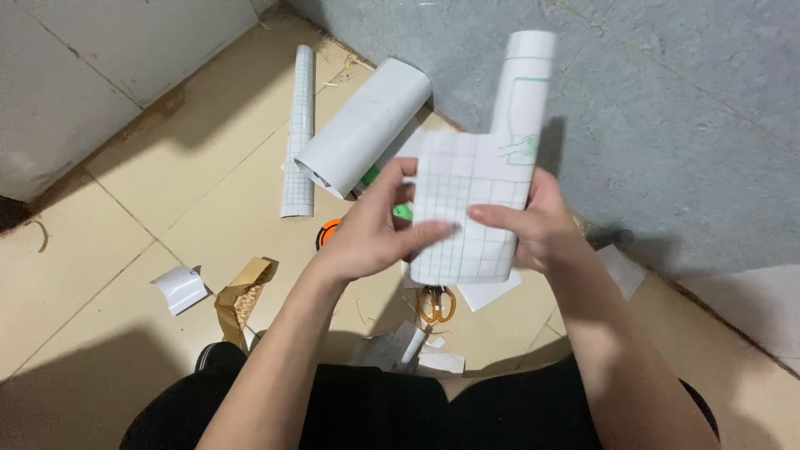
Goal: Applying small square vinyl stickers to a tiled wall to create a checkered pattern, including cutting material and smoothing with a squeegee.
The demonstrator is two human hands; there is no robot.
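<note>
Grid paper [467, 208], rolled and held upright with its long axis pointing away, is gripped by left hand [367, 233] and right hand [533, 229].

Home floor corner, tiled floor [208, 225], paper scraps [179, 289]

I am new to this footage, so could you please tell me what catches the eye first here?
First, the gridded sheet held up mid-frame, pinched between the left hand and the right hand, with a paper tube rising behind it. Next, two paper rolls on the tiled floor at upper left. Orange-handled scissors lie among scraps just below the hands.
</note>
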